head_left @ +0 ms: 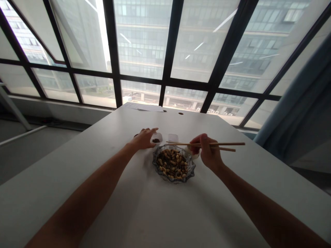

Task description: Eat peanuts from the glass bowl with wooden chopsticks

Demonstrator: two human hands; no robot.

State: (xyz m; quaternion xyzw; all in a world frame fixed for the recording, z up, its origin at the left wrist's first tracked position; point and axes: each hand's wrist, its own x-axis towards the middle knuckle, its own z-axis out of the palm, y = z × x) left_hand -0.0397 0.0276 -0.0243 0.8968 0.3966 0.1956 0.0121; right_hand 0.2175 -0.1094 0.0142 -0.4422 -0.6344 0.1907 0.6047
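In my right hand [208, 151] is a pair of wooden chopsticks [229, 144], held nearly level, tips pointing left above the far rim of a glass bowl [192, 171]. That scalloped bowl holds a mix of peanuts and dark seeds [172, 163]. My left hand [143, 138] has its thumb and fingers around the left side of a small clear plastic container [160, 137] with a few dark pieces inside. Another small clear container [173, 137] stands behind the bowl. Beneath my right hand, a further pale container [196, 155] is partly hidden.
The white table [124, 206] runs toward large black-framed windows [165, 82]. White paper [147, 107] lies at its far edge, near a dark round hole [180, 113]. A blue curtain [292, 93] hangs at the right. A dark item [136, 135] shows behind my left hand.
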